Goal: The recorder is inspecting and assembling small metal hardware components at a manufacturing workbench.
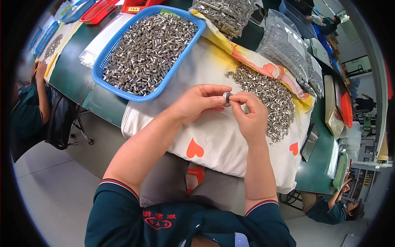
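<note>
Over the white cloth (164, 127), my two hands meet at a small metal ring (226, 97). My left hand (201, 101) pinches the ring between thumb and fingers. From the other side, my right hand (249, 112) has its thumb and forefinger closed at the ring; whether a smaller part sits between those tips is hidden. Just right of my right hand lies a loose pile of short shiny metal cylinders (273, 101) on the cloth. Beyond my left hand stands a blue plastic basket (142, 98) filled with many similar cylinders (150, 53).
Clear bags of metal parts (284, 45) and a heap of bagged links (226, 14) lie along the far side. A dark phone-like slab (310, 142) rests on the green table (314, 173) at right. Red trays (98, 11) stand far left. Other people sit at both sides.
</note>
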`<action>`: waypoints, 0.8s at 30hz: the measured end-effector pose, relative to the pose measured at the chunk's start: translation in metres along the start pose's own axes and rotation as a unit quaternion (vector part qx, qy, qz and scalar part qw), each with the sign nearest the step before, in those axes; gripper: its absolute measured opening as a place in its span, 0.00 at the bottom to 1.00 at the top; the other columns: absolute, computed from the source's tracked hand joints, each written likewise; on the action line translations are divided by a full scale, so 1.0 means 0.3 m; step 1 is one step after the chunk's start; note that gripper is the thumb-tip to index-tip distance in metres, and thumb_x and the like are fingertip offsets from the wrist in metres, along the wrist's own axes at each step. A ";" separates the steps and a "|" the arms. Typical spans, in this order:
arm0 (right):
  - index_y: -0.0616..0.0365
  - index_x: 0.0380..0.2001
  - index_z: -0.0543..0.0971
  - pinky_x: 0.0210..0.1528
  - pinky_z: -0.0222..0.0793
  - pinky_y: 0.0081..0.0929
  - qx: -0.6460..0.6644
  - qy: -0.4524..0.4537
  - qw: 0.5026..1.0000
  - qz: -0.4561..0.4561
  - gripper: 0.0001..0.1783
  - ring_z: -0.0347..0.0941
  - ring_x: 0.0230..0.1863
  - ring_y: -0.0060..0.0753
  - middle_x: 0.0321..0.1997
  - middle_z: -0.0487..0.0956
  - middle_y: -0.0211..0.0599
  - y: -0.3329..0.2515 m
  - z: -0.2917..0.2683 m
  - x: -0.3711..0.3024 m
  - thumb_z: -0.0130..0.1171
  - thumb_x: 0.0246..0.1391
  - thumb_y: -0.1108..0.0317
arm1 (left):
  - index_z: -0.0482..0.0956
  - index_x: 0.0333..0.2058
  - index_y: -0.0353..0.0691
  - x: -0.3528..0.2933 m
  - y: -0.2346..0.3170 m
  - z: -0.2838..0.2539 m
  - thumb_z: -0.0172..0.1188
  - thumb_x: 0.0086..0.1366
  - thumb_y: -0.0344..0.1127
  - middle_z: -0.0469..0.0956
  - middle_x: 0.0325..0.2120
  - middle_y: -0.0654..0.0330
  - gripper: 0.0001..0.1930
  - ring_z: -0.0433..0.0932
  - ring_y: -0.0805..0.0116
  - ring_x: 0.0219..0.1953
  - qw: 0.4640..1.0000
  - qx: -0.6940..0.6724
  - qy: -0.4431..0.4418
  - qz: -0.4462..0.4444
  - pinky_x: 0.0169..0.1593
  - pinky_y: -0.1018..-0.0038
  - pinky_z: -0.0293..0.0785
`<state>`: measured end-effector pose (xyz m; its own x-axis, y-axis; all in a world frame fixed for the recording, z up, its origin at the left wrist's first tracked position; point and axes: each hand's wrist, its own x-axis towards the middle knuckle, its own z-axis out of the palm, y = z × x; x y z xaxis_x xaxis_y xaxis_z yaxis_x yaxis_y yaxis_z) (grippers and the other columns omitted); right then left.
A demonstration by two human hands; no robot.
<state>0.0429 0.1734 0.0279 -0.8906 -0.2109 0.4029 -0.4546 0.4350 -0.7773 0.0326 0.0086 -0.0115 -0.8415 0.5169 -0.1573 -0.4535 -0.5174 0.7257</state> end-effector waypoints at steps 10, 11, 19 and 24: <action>0.60 0.25 0.75 0.30 0.67 0.22 -0.026 0.028 0.999 0.019 0.05 0.72 0.28 0.28 0.26 0.75 0.34 0.004 -0.001 -0.016 0.58 0.41 0.77 | 0.67 0.48 0.34 0.015 -0.012 0.010 0.53 0.59 0.30 0.73 0.39 0.60 0.18 0.73 0.74 0.39 1.000 0.008 0.005 0.000 0.44 0.77 0.70; 0.60 0.25 0.75 0.31 0.67 0.22 -0.012 0.026 0.999 0.025 0.04 0.72 0.28 0.28 0.26 0.75 0.34 0.006 -0.003 -0.018 0.58 0.41 0.77 | 0.67 0.48 0.34 0.015 -0.010 0.010 0.53 0.59 0.30 0.73 0.39 0.60 0.18 0.73 0.74 0.39 1.000 0.011 0.002 0.000 0.44 0.77 0.70; 0.61 0.27 0.76 0.31 0.67 0.22 -0.043 0.012 0.997 -0.055 0.04 0.71 0.28 0.29 0.27 0.75 0.36 0.052 -0.004 -0.008 0.57 0.43 0.75 | 0.66 0.48 0.36 0.016 -0.004 0.005 0.52 0.59 0.29 0.74 0.38 0.60 0.17 0.73 0.72 0.40 0.998 -0.047 0.019 -0.026 0.42 0.77 0.71; 0.61 0.28 0.77 0.32 0.66 0.23 -0.079 0.122 0.984 0.101 0.05 0.71 0.29 0.29 0.28 0.75 0.37 0.092 -0.081 0.025 0.56 0.45 0.73 | 0.68 0.47 0.37 0.008 0.016 0.035 0.53 0.59 0.30 0.74 0.38 0.62 0.16 0.73 0.75 0.39 0.997 0.045 0.040 -0.039 0.42 0.77 0.71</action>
<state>0.0242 0.2049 0.0212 -0.9247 0.1007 0.3672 -0.2448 0.5816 -0.7758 0.0315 0.0144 -0.0014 -0.8266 0.4961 -0.2658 -0.4939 -0.4129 0.7652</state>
